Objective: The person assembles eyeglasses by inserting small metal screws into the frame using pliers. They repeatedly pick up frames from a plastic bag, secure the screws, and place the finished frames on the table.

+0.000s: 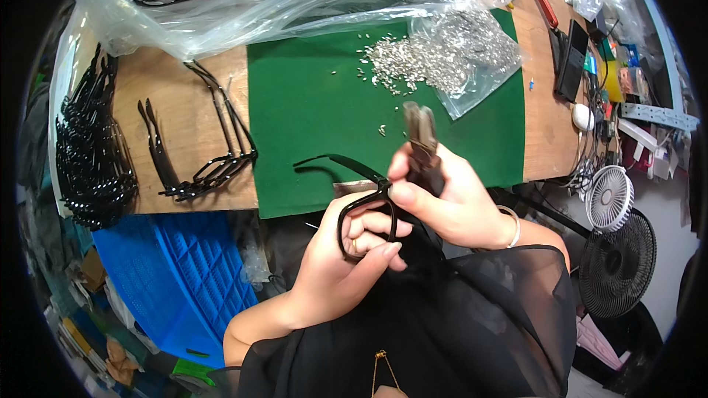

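My left hand [343,254] is closed around the front of a black eyeglass frame [354,166], its fingers showing through the rim opening. One temple of that frame stretches up and left over the green mat [310,118]. In my right hand [461,210] is a metal tool that looks like pliers [422,136], its far end blurred. The right thumb and a fingertip also touch the frame near its hinge corner. Beyond the tool, many small silvery metal pieces [402,66] lie loose on the mat, more of them in a clear plastic bag [472,51].
Several black eyeglass frames [221,166] stand on the wooden table at left, beside a heap of black glasses parts [92,147]. Clear plastic sheeting [258,15] spans the back. A blue crate [177,273] sits below left. At right are a phone [571,63], cables and fans [611,197].
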The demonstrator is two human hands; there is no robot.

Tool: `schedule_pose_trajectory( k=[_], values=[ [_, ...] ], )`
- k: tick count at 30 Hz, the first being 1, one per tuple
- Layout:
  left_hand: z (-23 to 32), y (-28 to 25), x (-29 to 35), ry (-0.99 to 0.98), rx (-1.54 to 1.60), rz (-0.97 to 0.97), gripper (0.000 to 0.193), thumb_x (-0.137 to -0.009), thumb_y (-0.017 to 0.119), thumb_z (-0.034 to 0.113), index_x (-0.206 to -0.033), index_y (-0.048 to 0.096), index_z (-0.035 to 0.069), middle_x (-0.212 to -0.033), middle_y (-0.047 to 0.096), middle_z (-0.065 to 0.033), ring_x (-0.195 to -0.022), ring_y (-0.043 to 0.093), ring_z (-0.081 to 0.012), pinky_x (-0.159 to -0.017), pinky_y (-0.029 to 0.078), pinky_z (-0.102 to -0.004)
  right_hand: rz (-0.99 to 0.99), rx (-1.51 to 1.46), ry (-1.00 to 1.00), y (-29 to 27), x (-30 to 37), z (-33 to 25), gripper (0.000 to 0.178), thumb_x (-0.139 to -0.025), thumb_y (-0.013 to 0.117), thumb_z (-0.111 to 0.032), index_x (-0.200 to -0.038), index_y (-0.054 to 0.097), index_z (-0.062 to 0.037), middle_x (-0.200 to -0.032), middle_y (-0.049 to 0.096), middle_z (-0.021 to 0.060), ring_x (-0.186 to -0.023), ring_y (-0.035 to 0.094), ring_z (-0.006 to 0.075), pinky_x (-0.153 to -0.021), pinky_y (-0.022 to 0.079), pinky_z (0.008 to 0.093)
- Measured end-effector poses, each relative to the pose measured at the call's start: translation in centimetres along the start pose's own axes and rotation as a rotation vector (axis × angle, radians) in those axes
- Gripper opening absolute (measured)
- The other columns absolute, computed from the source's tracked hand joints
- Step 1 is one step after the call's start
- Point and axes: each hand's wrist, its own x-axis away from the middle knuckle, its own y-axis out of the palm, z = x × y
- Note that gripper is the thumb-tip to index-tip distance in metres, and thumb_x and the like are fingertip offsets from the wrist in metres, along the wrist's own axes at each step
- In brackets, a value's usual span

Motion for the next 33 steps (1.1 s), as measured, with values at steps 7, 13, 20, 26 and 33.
schedule_pose_trajectory(
  k=[7,13,20,26,33],
  values=[
    [2.0,-1.8,3.1,-0.038,-0.141,-0.035,0.038,-0.082,0.05,-0.008,-0.118,0.038,-0.007,-0.1,0.058,-0.0122,-0.072,0.058,-0.0093,-0.067,0.048,-0.0209,-0.477,0.894,-0.247,-2.1,0.2,-0.5,0.022,-0.072,0.062,-0.007,-0.089,0.047,-0.0033,-0.079,0.052,0.0106,-0.078,0.052,0.0281,-0.071,0.042,0.0356],
    [1.4,-1.4,3.9,-0.032,-0.324,0.007,0.037,-0.08,0.054,-0.007,-0.115,0.042,-0.007,-0.094,0.061,-0.0111,-0.071,0.059,-0.0081,-0.062,0.05,-0.0214,-0.568,0.988,-0.454,-1.9,-0.8,-0.8,0.024,-0.07,0.062,-0.01,-0.087,0.045,-0.0039,-0.08,0.05,0.0122,-0.078,0.051,0.029,-0.07,0.041,0.0359],
    [1.9,-1.4,2.8,0.25,-0.902,-0.087,0.032,-0.071,0.061,-0.008,-0.101,0.051,-0.004,-0.084,0.058,-0.0157,-0.067,0.06,-0.0287,-0.058,0.049,-0.0297,-0.562,1.068,-0.658,-2.6,-1.6,-0.1,0.024,-0.067,0.066,-0.016,-0.079,0.047,-0.0054,-0.072,0.05,0.0074,-0.069,0.052,0.0241,-0.063,0.042,0.0333],
    [1.7,-1.9,2.5,0.181,-0.861,-0.07,0.032,-0.073,0.06,-0.007,-0.103,0.051,-0.004,-0.084,0.058,-0.0146,-0.067,0.06,-0.0277,-0.057,0.049,-0.0299,-0.461,1.139,-0.648,-2.3,-1.6,0.9,0.029,-0.067,0.068,-0.023,-0.079,0.048,-0.0053,-0.072,0.051,0.0062,-0.07,0.053,0.0231,-0.064,0.042,0.0326],
    [2.7,-4.7,3.3,0.064,-0.763,0.135,0.032,-0.079,0.057,-0.002,-0.11,0.049,-0.003,-0.086,0.062,-0.0096,-0.065,0.061,-0.0129,-0.059,0.05,-0.023,-0.578,0.93,-0.272,-2.9,-2.8,0.1,0.026,-0.079,0.062,-0.023,-0.088,0.048,-0.0026,-0.079,0.05,0.0122,-0.074,0.051,0.0281,-0.068,0.042,0.0345]
  ],
)
